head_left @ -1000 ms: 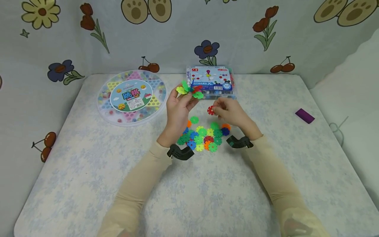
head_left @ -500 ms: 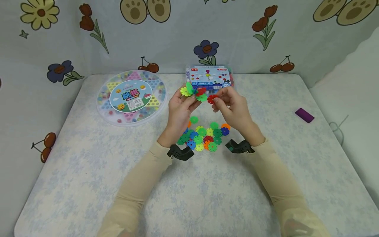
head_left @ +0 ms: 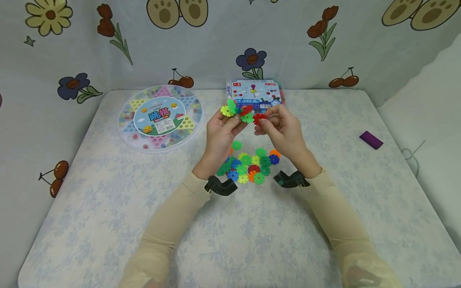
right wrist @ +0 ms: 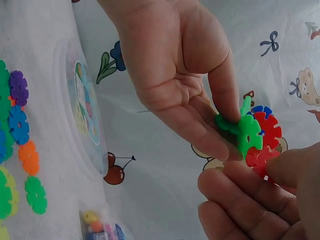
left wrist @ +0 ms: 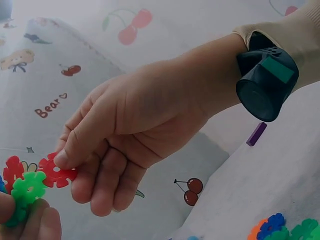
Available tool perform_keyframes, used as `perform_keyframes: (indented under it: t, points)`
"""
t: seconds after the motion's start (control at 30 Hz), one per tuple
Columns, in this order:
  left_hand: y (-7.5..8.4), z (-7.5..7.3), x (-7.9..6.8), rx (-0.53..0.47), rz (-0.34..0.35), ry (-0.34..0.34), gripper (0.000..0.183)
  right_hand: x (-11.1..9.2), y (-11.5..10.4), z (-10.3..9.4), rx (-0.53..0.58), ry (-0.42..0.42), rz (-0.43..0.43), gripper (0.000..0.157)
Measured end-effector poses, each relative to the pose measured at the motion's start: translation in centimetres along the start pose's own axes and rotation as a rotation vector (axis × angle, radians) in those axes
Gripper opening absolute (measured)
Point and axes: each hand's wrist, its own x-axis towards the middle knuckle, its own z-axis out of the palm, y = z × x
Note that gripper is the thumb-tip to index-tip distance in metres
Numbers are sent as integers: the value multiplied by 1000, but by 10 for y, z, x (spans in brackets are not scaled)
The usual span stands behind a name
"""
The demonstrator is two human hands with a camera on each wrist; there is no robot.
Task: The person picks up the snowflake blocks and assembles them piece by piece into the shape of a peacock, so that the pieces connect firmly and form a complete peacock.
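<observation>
Above the table, my left hand (head_left: 220, 138) pinches a small cluster of joined snowflake discs (head_left: 247, 117), notched plastic rounds in yellow, greens, blue and red. My right hand (head_left: 283, 130) pinches a single red snowflake disc (head_left: 259, 119) between thumb and fingers. In the left wrist view that red disc (left wrist: 56, 172) sits right at the edge of the cluster's bright green disc (left wrist: 29, 189). From the right wrist, the red disc (right wrist: 261, 158) overlaps the green disc (right wrist: 249, 135) and another red one behind it. Part of the cluster is hidden by the left fingers.
Loose snowflake discs (head_left: 246, 161) in several colours lie piled below the hands. A round Chinese checkers board (head_left: 124, 132) stands at the back left, a clear box of beads (head_left: 255, 86) behind the hands. On the right lies a purple piece (head_left: 371, 140).
My right hand has raised the red disc up and brought it against the cluster. The left hand has shifted slightly right with the cluster.
</observation>
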Motion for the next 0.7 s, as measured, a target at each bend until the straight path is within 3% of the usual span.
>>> perform_keyframes:
  t: [0.2, 0.4, 0.7]
  points:
    - [-4, 0, -3, 30, 64, 12, 37, -2, -4, 7, 125, 66, 29, 10]
    - [-9, -1, -5, 179, 178, -2, 37, -3, -1, 15, 210, 112, 6, 13]
    - [-9, -4, -1, 272, 177, -39, 33, -5, 7, 17, 277, 77, 75, 11]
